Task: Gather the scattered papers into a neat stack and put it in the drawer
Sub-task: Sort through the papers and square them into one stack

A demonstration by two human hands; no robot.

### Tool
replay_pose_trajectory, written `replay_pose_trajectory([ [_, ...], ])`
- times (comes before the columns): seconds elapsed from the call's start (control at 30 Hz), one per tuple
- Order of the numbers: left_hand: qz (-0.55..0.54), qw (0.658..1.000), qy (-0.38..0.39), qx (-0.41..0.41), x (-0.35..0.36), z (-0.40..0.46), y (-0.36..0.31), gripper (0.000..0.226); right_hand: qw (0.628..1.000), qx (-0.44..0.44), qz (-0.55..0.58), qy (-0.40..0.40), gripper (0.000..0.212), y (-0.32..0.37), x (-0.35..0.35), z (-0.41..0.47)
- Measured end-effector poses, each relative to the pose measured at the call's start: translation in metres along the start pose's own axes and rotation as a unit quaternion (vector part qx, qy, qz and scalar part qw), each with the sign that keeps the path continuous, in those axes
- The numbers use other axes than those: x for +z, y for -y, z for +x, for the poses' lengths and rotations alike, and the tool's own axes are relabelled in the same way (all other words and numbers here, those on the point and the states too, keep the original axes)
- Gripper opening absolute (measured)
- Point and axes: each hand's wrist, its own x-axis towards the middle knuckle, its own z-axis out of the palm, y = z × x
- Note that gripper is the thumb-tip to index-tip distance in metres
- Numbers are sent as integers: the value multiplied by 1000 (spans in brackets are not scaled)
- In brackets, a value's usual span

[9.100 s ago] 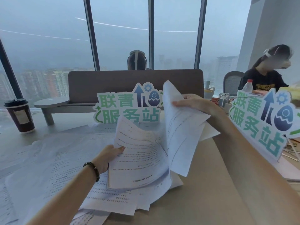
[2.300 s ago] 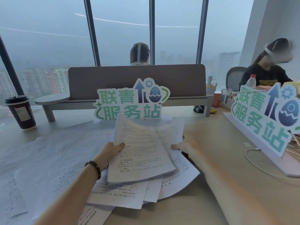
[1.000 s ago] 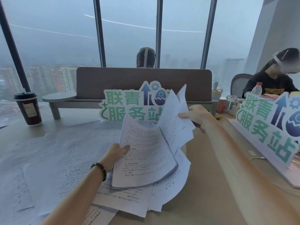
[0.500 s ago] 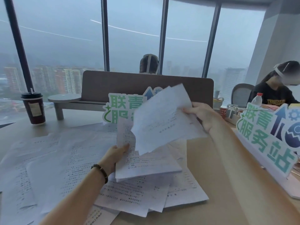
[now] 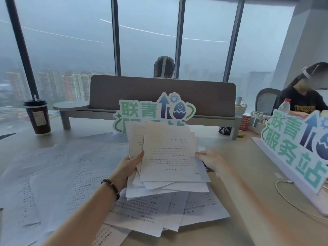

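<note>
A loose bundle of printed papers (image 5: 170, 157) is raised off the desk in front of me, its sheets uneven at the edges. My left hand (image 5: 128, 166) grips the bundle's left edge, thumb on top. My right hand (image 5: 210, 161) is at the right edge of the top sheet, fingertips on the paper, motion-blurred. Many more printed sheets (image 5: 58, 176) lie scattered over the left half of the desk (image 5: 257, 215), and several (image 5: 159, 213) lie overlapped under the bundle. No drawer is in view.
A green-and-blue cutout sign (image 5: 156, 112) stands behind the papers and a larger one (image 5: 298, 148) at the right, with a white cable (image 5: 291, 197) by its base. A dark coffee cup (image 5: 37, 117) stands far left. A grey divider (image 5: 163, 95) crosses the back; two people sit beyond.
My right hand has brought the lifted sheets down onto the bundle in my left hand. The bundle now stands more upright, covering the sign's lower half.
</note>
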Motion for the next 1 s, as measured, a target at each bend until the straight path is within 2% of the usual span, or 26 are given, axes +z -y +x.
replay_pose_trajectory([
  [0.17,7,1000,25,-1,3,-3,-2,30,999,-25,-30,-22,26,4,2,2],
  [0.3,17,999,43,-4,5,-4,-1,37,1000,-1,-22,7,48,9,5,2],
  [0.47,22,997,73,-12,4,-4,0,35,994,26,86,59,34,8,14,4],
  [0.73,8,997,70,17,4,-2,-14,29,991,-83,103,2,33,19,8,-11],
  [0.87,23,995,28,91,12,-3,-33,22,981,-151,117,-37,19,40,-1,-23],
  [1.0,18,986,-12,165,22,-7,-44,17,971,-194,114,-79,18,58,-5,-28],
])
